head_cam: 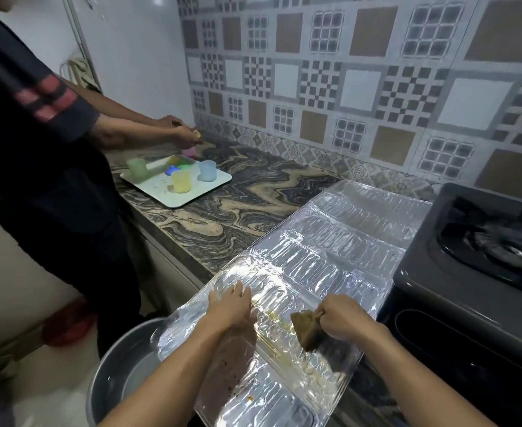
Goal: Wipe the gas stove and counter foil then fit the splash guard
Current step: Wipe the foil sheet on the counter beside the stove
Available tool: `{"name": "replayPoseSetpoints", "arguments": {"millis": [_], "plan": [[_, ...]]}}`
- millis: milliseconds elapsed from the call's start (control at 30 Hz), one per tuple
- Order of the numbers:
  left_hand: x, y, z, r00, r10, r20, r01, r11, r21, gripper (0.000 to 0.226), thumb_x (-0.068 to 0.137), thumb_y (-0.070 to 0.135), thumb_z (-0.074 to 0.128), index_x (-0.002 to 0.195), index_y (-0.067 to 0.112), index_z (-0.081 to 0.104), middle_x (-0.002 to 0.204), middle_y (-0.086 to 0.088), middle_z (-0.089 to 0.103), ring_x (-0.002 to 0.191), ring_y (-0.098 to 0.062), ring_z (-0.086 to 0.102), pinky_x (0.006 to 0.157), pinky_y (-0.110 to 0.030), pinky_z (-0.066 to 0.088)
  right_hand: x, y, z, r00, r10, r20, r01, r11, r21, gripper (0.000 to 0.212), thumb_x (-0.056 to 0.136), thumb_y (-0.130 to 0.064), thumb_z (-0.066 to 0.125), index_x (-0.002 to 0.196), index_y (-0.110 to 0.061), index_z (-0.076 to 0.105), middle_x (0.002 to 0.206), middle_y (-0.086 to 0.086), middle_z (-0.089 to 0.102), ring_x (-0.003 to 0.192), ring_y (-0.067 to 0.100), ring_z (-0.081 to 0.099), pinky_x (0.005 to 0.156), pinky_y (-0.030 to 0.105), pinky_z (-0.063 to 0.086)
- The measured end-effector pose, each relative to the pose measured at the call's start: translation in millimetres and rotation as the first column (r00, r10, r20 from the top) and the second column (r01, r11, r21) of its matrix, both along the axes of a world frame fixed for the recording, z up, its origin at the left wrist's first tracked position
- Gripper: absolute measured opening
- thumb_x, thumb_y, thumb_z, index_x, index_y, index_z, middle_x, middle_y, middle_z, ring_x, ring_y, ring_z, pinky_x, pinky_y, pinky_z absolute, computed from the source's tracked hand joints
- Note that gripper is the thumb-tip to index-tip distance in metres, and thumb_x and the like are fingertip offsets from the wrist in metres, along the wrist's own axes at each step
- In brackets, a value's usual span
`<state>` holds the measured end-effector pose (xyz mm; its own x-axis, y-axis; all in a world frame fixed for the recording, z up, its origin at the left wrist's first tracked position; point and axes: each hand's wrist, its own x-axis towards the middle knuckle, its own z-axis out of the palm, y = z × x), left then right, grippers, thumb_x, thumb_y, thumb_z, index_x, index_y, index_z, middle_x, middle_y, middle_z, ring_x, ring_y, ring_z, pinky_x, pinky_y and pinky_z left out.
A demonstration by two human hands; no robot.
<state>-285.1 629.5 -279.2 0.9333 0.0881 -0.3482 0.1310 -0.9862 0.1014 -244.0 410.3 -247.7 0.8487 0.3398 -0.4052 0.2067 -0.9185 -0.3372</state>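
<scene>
Closest to me, both forearms are reaching out over the foil sheet (330,257), which is lying flat on the surface with its long axis running away from me toward the tiled wall, its near end hanging past the surface edge above a metal basin (121,365). My left hand (230,306) is pressing down on the sheet with fingers straight and spread, pinning its left side. My right hand (341,315) is gripping a brown cloth (304,329), fingers curled tight round its bunched top, the loose corner touching the foil. Between my two hands a streak of yellowish grime is running along the ribs, just left of the cloth, so I judge the wipe needs to travel leftward toward the pinning hand. Farther right, the gas stove (475,257) is sitting beside the foil's edge. Beyond, another person is working over a tray (192,195) of coloured cups.
</scene>
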Motion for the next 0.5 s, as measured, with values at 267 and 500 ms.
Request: {"name": "replayPoseSetpoints", "arguments": {"millis": [267,500], "plan": [[-14,20,-15,1.000,-0.025,0.000,0.025,1.000,-0.013,0.073,0.097,0.027,0.045,0.154,0.018,0.001,0.163,-0.002,-0.008,0.149,-0.025,-0.005,0.114,-0.061,0.000,4,5,3,1.000,0.008,0.022,-0.007,0.998,-0.066,0.021,0.080,-0.002,0.043,0.071,-0.011,0.060,0.069,0.005,0.056,0.067,0.024,0.052,0.054,0.028,0.036],[-13,14,-14,1.000,0.021,-0.011,-0.021,1.000,-0.016,0.079,0.097,0.025,0.051,0.154,0.018,-0.002,0.162,-0.004,-0.009,0.149,-0.029,-0.006,0.115,-0.059,-0.005,39,51,51,0.971,0.241,-0.002,-0.240,0.968,-0.073,0.032,0.086,-0.010,0.047,0.109,-0.013,0.070,0.112,0.008,0.066,0.103,0.027,0.061,0.084,0.036,0.052]]}}
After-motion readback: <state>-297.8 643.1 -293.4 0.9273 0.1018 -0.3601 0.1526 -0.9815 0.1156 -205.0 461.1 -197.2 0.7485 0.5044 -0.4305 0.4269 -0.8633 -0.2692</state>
